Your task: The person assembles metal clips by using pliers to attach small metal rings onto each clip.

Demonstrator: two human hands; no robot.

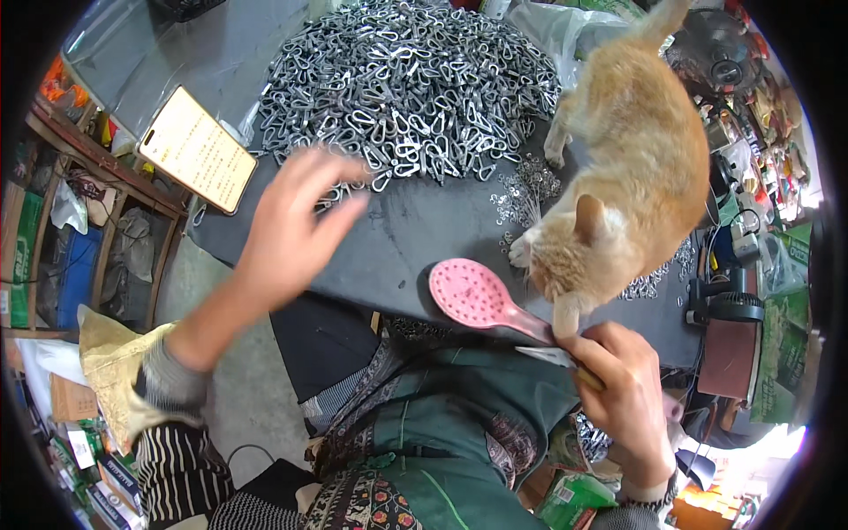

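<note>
My right hand (623, 384) is closed around the handle of a pink slotted spoon (468, 293), whose round perforated head hangs over the table's front edge. A pointed silver piece (545, 355) and a yellowish handle end also show at this hand; I cannot tell what tool they belong to. An orange cat (636, 159) stands on the table, head lowered beside the spoon, one front paw at its handle near my fingers. My left hand (296, 225) is raised over the table's left part, fingers apart and slightly blurred, holding nothing. Beyond it lies a large heap of metal snap hooks (406, 88).
Small metal rings (530, 185) lie beside the cat on the dark table (397, 230). A lit phone (199, 150) leans at the left. Small fans (738, 306) stand at the right edge. Wooden shelving (106, 212) is on the left, and a green apron (459, 424) covers my lap.
</note>
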